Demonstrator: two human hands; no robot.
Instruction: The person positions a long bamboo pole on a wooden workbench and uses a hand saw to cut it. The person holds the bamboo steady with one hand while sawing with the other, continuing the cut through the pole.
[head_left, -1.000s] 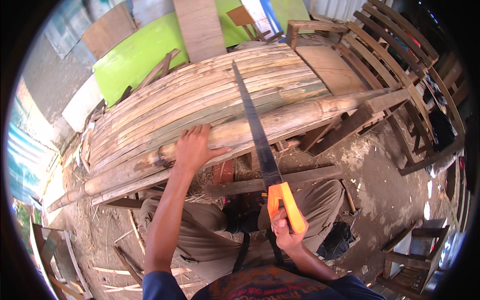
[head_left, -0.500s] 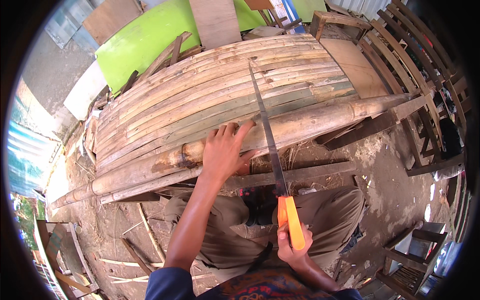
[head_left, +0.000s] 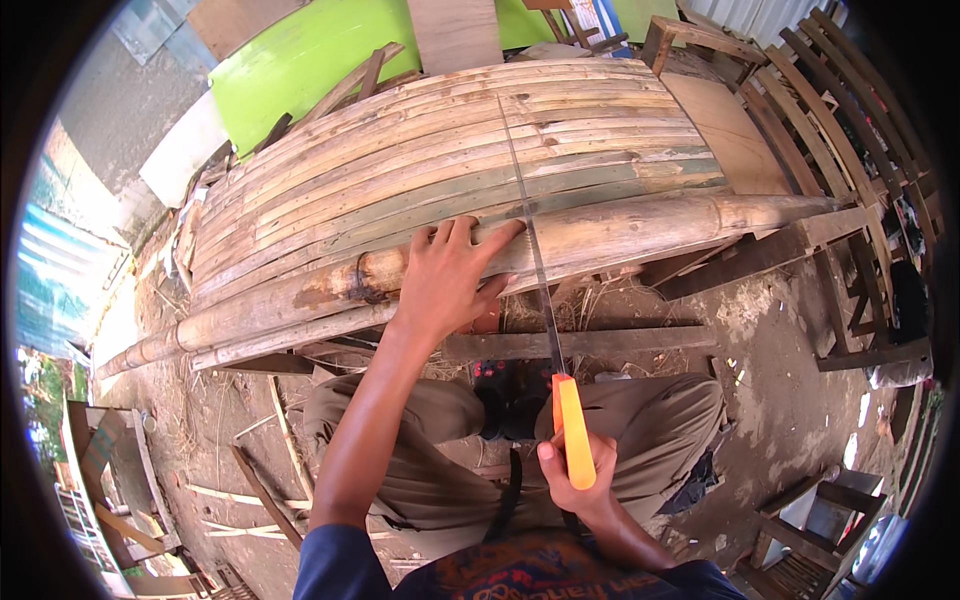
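A long handsaw with an orange handle [head_left: 571, 428] is gripped in my right hand [head_left: 582, 468], its fingers wrapped round the lower part of the handle. Its thin blade [head_left: 541, 277] points away from me and lies across a thick bamboo pole [head_left: 640, 232]. Whether it has cut into the pole cannot be made out. My left hand [head_left: 447, 272] grips the pole just left of the blade, fingers bent over the top and thumb on the near side. One fingertip is very close to the blade, perhaps touching it.
Beneath and beyond the pole lies a bamboo slat platform [head_left: 440, 150]. A wooden beam [head_left: 600, 342] runs under its near edge, above my feet. Wooden frames [head_left: 850, 130] stand at the right, a small wooden stool [head_left: 815, 525] lower right. Thin bamboo strips [head_left: 250, 495] litter the ground at left.
The saw has slid a little forward, away from me, and its blade now shows more edge-on. My left fingertip sits closer to the blade. The whole view has shifted slightly.
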